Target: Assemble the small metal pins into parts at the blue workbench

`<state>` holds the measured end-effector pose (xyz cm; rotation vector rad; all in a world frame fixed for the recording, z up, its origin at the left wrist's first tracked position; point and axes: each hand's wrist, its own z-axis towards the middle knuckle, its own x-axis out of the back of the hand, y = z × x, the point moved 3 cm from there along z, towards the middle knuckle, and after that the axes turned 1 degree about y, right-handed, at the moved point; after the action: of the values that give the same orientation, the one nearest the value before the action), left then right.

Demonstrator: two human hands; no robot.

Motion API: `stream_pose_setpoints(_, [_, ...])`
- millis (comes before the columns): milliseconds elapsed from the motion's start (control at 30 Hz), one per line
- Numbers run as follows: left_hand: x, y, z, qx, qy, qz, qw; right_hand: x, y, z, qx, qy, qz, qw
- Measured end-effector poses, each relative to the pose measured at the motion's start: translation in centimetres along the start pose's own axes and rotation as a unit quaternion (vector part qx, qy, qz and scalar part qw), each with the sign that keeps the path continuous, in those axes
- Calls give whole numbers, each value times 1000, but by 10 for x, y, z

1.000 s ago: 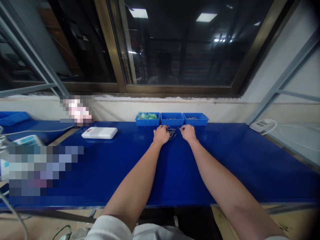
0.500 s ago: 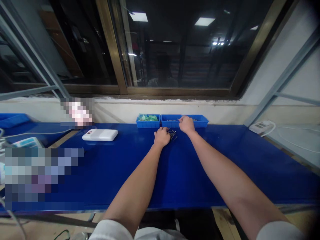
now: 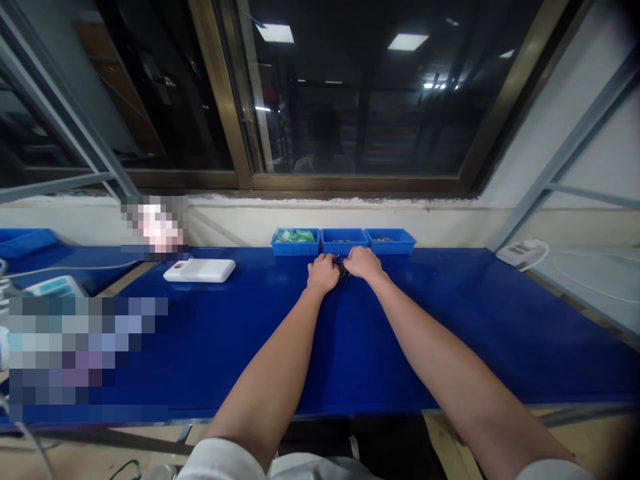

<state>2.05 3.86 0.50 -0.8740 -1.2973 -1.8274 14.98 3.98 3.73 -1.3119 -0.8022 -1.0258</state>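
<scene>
A small pile of thin metal pieces [image 3: 342, 269], perhaps screws, lies on the blue tabletop between my two hands. My left hand [image 3: 323, 273] rests at the pile's left side with its fingers curled in. From the right, my right hand [image 3: 365, 263] reaches to the pile, fingers pinched together at its edge; whatever is between the fingertips is hidden. Just behind stand a blue bin with green and metallic contents [image 3: 296, 248], a middle blue bin [image 3: 344, 247] and a right blue bin [image 3: 391, 247], the latter two with small metal pieces inside.
A white power bank-like box [image 3: 199, 270] lies left on the blue table [image 3: 225, 347]. A white power strip [image 3: 523, 253] with a cable sits at the right. Another blue tray [image 3: 27, 241] is far left. Grey metal posts and a window stand behind.
My right hand has come from over the right-hand bins down and left to the pile. My left hand stays at the pile's left side.
</scene>
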Motion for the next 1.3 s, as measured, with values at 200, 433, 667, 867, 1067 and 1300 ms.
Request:
stream_pose_setpoints(200, [-1,-1,0,-1,0,9,1000,-15,5,-15,2,-18,-33,999])
stream_pose_setpoints(433, [-3,0,1,-13,7,22,1000,-20,9,-14,9,-24,-26,999])
stream_pose_setpoints(667, [-3,0,0,-25,5,38,999,-22,11,-13,19,-19,-27,999])
stream_pose_setpoints(867, [-1,1,-1,-19,1,35,999,-18,14,-11,37,45,58,997])
stream_pose_setpoints(1067, [-2,1,-1,-18,1,29,999,-22,15,-7,116,100,208,966])
stream_pose_setpoints(1300, [5,10,-6,-107,54,-32,992,-26,14,-4,132,64,352,925])
